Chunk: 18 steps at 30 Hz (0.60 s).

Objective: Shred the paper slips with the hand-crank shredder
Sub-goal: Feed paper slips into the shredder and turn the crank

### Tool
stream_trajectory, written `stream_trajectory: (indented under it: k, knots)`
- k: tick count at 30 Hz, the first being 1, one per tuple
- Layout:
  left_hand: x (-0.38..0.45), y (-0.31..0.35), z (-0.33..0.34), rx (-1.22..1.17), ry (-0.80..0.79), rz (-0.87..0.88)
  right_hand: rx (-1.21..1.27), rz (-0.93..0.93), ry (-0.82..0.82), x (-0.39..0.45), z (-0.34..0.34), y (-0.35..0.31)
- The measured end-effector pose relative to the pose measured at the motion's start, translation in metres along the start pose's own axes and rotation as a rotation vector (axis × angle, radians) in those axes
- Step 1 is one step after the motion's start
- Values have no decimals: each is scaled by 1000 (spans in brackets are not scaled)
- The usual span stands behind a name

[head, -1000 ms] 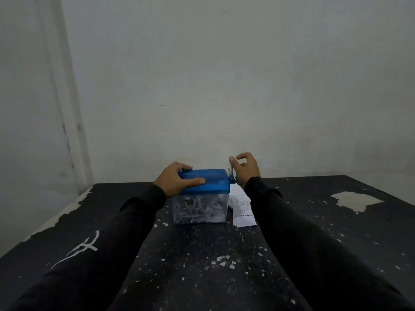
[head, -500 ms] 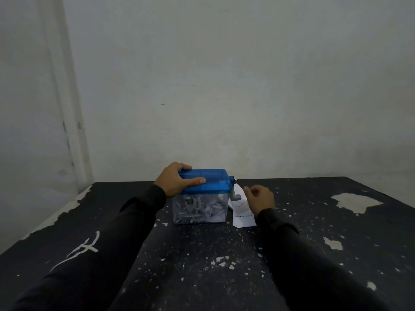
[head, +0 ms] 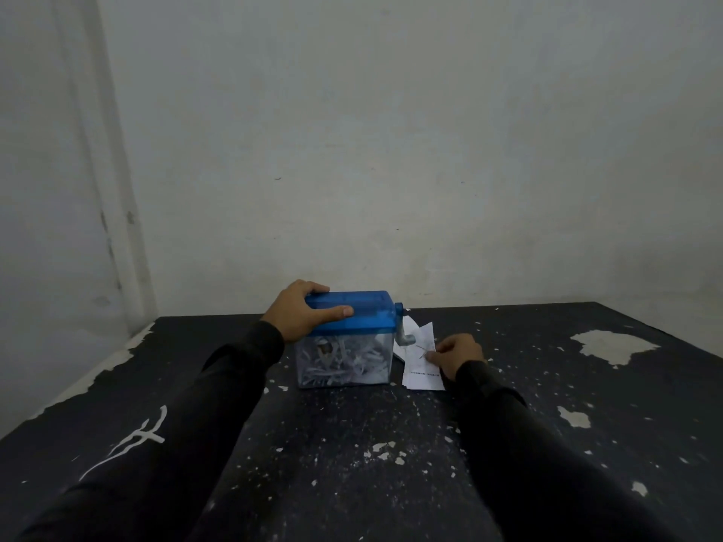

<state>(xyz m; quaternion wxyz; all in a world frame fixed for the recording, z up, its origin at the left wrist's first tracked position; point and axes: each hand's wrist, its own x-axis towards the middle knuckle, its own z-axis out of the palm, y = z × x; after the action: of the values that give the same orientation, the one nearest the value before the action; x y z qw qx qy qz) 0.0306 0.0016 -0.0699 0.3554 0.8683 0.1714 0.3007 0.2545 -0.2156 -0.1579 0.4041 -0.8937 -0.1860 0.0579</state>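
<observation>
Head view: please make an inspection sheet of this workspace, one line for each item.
Surface: black table, paint chipped, pale flecks.
Job's things: hand-crank shredder, blue lid, clear bin holding shreds; grey crank pointing down; paper slips lying right of it.
Clutter: nothing seen besides paint flakes.
Hands: left hand grips the shredder lid; right hand touches the slips, pinch unclear.
Cables: nothing seen.
Surroundings: bare grey wall behind.
</observation>
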Motion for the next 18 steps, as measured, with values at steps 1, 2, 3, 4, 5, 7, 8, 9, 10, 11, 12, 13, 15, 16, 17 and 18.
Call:
stream_trajectory:
  k: [1,2,3,4,5,7,8,9,10,11,12,13,15,16,17,18]
  knots:
    - [0,0,0,-2,0,-1,-12,-15,8,0,0,0]
    - [0,0,0,-6,-1,-4,-25,-28,14,1,-1,0]
    - [0,0,0,-8,-2,-2,-36,-38,21,2,-2,0]
    - [0,0,-1,-10,-3,-3,-39,-44,28,3,-2,1]
    - [-1,1,-1,-12,-3,1,-38,-49,36,2,-3,2]
    - [-2,1,-1,-18,-2,10,-30,-65,62,2,-4,4]
    - [-2,2,-1,-20,-2,9,-21,-74,76,1,-5,4]
    - [-3,2,-1,-23,-2,10,-9,-80,88,-1,-5,4]
    - [-3,2,-1,-24,-2,9,8,-92,105,-3,-6,3]
    - [-3,3,-1,-23,-2,9,31,-109,131,-5,-7,2]
    - [-3,3,-1,-22,-2,8,64,-136,165,-7,-8,1]
    - [-3,3,-1,-21,1,8,105,-177,206,-9,-10,-1]
    - [-4,2,-1,-20,4,6,210,-257,281,-15,-14,-8]
    - [-3,3,-1,-16,3,5,271,-291,321,-17,-17,-13]
    - [-4,3,-1,-9,-4,5,327,-330,368,-20,-19,-19]
    - [-4,3,-1,-2,-10,4,375,-380,419,-23,-21,-26]
